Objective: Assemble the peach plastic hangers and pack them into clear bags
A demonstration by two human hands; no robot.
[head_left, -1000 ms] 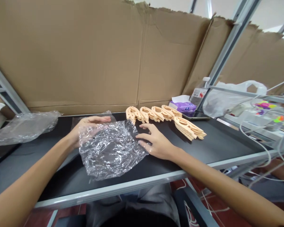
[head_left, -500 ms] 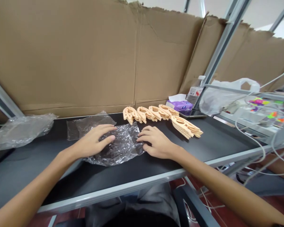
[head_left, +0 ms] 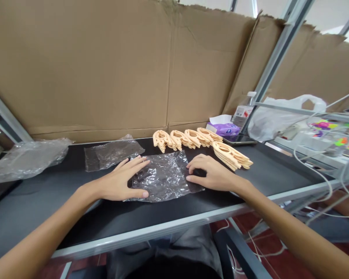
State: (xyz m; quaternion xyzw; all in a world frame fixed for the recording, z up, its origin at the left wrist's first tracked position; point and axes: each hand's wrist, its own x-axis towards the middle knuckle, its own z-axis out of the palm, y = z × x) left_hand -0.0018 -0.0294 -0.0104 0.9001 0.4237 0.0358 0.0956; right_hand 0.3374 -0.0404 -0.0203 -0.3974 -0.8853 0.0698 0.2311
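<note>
Clear bag (head_left: 164,178) has spread flatter, right hand (head_left: 211,174) at its edge.

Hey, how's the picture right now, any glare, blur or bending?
Head view: bright glints speckle the crinkled clear plastic between left hand and right hand; head view: colourful items at far right look soft; head view: shelf posts splay outward, probably wide-angle stretch.

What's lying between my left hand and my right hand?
Crinkled clear plastic lies on the black tabletop between your left hand and right hand, as the head view shows.
</note>
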